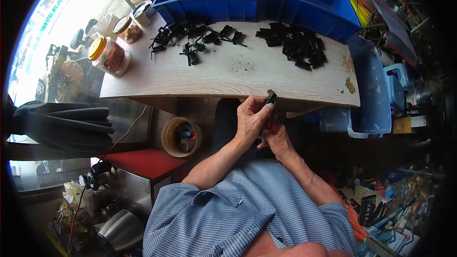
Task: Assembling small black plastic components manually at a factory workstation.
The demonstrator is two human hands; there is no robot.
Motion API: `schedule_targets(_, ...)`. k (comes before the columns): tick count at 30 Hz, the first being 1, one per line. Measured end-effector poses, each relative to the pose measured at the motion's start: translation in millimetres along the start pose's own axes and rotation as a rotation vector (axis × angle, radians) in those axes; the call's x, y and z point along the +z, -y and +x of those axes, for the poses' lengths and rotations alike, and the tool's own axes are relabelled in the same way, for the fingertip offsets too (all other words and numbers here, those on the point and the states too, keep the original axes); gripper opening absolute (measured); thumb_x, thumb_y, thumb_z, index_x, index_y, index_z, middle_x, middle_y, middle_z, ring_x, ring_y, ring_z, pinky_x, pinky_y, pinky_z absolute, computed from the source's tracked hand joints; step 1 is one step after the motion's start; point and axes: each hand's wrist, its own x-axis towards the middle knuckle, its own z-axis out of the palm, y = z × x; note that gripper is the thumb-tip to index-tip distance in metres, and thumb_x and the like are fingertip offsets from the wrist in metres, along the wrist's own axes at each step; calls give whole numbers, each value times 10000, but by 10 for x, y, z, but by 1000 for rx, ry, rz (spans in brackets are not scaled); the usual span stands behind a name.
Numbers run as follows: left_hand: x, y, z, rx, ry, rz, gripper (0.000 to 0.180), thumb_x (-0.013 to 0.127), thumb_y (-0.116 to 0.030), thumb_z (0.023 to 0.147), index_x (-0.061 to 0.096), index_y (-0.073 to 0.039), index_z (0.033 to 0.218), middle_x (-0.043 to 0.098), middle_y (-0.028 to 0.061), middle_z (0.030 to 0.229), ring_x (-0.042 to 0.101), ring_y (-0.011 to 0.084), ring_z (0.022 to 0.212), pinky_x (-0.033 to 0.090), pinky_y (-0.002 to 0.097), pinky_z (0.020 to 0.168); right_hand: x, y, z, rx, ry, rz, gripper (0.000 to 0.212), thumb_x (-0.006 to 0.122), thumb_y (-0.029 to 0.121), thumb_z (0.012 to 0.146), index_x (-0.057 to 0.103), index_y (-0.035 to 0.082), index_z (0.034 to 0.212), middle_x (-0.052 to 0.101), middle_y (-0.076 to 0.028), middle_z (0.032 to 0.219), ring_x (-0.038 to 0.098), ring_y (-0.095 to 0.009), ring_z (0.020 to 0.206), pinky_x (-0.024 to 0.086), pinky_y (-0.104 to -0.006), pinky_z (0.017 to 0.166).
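Observation:
Just at the table's front edge, my left hand [252,118] pinches a small black plastic part [271,98] between thumb and fingers. Close below it, my right hand [280,142] is closed around a tool with a red handle [273,127]; my fingers hide most of it, so its kind does not show. On the table lie two groups of black parts: a loose scatter with thin projecting ends [193,43] to the left, and a denser heap [297,45] to the right.
Two blue bins [207,9] [309,12] stand along the table's [223,76] back. Lidded jars [109,57] [127,29] sit at its left end. A round bucket [167,138] is on the floor below. At the right is a large blue tub [369,90].

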Motion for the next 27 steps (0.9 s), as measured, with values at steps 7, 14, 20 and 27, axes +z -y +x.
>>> schedule_targets(7,1,-61,-11,-146,-26,-65,171,706,-122,877,619,-9,971,634,6,774,545,42,619,454,193,546,-6,88,-35,90,-30,-15,200,514,49,789,549,-25,972,564,-78,698,571,-145,537,524,-296,492)
schedule_targets(14,-22,-50,-15,-177,-41,-134,163,698,-114,880,607,-14,970,622,10,730,523,45,560,428,198,487,-8,153,-92,101,42,-39,370,510,131,840,499,33,1196,597,-50,859,619,-130,747,533,-275,627)
schedule_targets(20,-20,-58,-40,-152,-45,-130,173,701,-105,881,601,-13,988,619,4,729,522,40,568,423,193,493,35,120,-98,40,-18,-27,377,548,165,813,516,39,1166,602,-39,811,593,-106,717,457,-243,543)
schedule_targets(27,-15,-63,-59,-106,-22,-105,172,695,-87,890,618,2,1015,637,3,766,540,34,623,435,183,534,42,94,-97,43,-23,-21,338,536,140,813,502,33,1132,594,-55,790,581,-115,661,459,-246,529)
